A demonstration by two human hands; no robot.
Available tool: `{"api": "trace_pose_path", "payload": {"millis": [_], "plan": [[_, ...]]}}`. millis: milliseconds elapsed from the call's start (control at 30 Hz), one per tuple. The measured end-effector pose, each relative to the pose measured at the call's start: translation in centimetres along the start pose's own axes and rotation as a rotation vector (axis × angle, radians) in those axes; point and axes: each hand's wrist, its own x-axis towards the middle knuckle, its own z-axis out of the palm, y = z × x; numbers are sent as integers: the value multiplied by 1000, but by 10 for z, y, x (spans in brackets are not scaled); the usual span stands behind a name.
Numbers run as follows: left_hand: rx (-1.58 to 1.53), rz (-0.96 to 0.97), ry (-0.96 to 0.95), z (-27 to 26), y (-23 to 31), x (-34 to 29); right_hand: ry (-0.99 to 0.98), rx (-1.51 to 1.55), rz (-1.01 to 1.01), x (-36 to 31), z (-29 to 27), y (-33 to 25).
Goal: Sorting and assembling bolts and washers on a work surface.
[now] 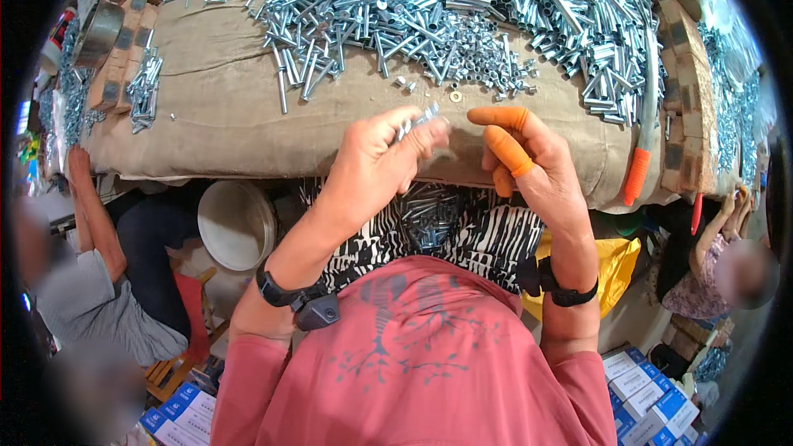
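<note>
I can't make out what kind of small silvery metal piece [420, 120] the left hand [373, 157] has; it and the fingertips smear together. The heap of shiny steel bolts and tubes [533, 12] runs off past the top edge. The right forearm [570, 326] partly hides a crumpled yellow plastic bag [618, 271]. Neighbours' heads [747, 274] are blurred.

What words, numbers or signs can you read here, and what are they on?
I can't quote any.
Blue-and-white boxes at lower right: printing, too small and blurred to read.
Blue-and-white boxes at lower left: printing, also too small and blurred.
Pink-red shirt: a leafy branch picture, no words that I can see.
Metal fastener in the left hand: blurred, no marks readable.
</note>
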Motion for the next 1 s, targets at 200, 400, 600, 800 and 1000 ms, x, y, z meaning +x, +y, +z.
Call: {"api": "trace_pose_path", "payload": {"millis": [200,400,600,800,1000], "plan": [[-305,-112,68,-6,-7,9,55,42,-14,11,-7,-3],[-261,-88,36,-8,-4,9,527,-621,-416,32,-39,-2],[-336,-65,73,-2,-5,9,784,-1071,-603,60,-66,8],[-390,-58,19,8,-2,7,833,-931,-549,65,-72,-1],[-370,-72,-20,6,-2,14,807,-1200,-535,71,-72,-3]]}}
